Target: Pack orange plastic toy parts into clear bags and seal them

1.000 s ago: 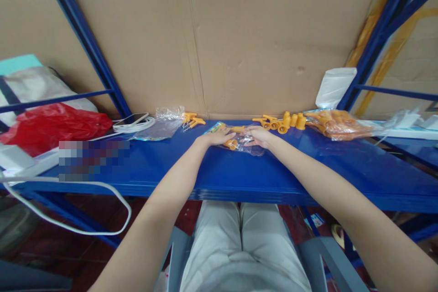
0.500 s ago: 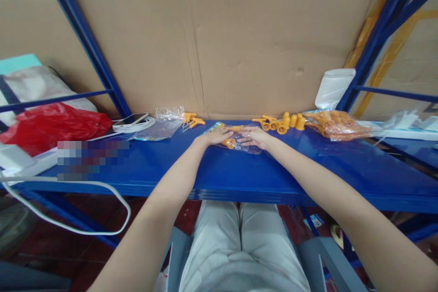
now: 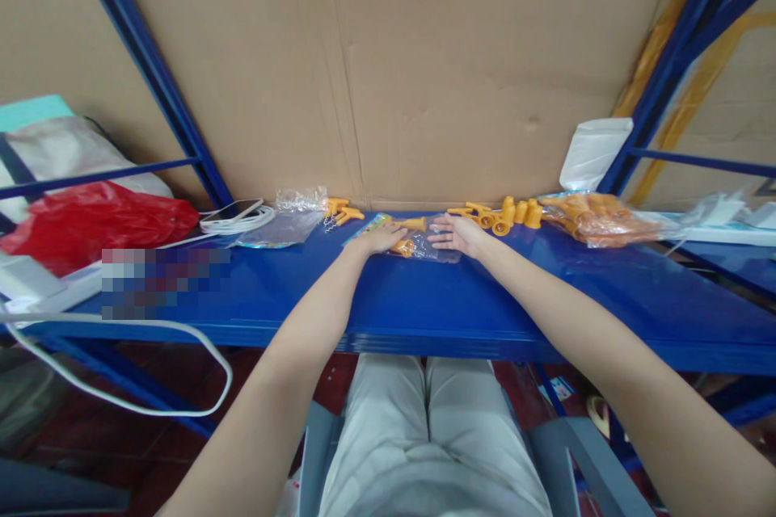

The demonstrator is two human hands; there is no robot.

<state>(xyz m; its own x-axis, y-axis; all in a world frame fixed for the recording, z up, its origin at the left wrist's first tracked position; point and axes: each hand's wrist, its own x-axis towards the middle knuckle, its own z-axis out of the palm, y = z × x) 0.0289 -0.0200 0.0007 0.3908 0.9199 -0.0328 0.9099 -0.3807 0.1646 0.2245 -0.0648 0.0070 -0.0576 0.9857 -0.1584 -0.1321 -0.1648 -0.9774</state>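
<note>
A clear plastic bag [image 3: 437, 254] with a colourful printed top lies flat on the blue tabletop before me, with orange plastic parts [image 3: 415, 224] inside it. My left hand [image 3: 381, 238] rests flat across the bag's left part, fingers stretched to the right over the contents and partly covering them. At the bag's right end is my right hand [image 3: 461, 237], open, its fingers apart and pointing left with nothing held in them. Whether its fingertips touch the plastic I cannot tell.
Orange cups and handles [image 3: 500, 226] stand right of my hands, beside a filled bag of orange pieces [image 3: 597, 220]. Left are small orange pieces with chains [image 3: 347, 215], flat plastic bags [image 3: 282, 230], a coiled white cable [image 3: 242, 220] and a red bag [image 3: 100, 224]. Cardboard [image 3: 461, 81] walls the back.
My right hand has drawn slightly right, off the bag's orange parts, and its fingers are more spread. My left hand has stayed almost in place on the bag.
</note>
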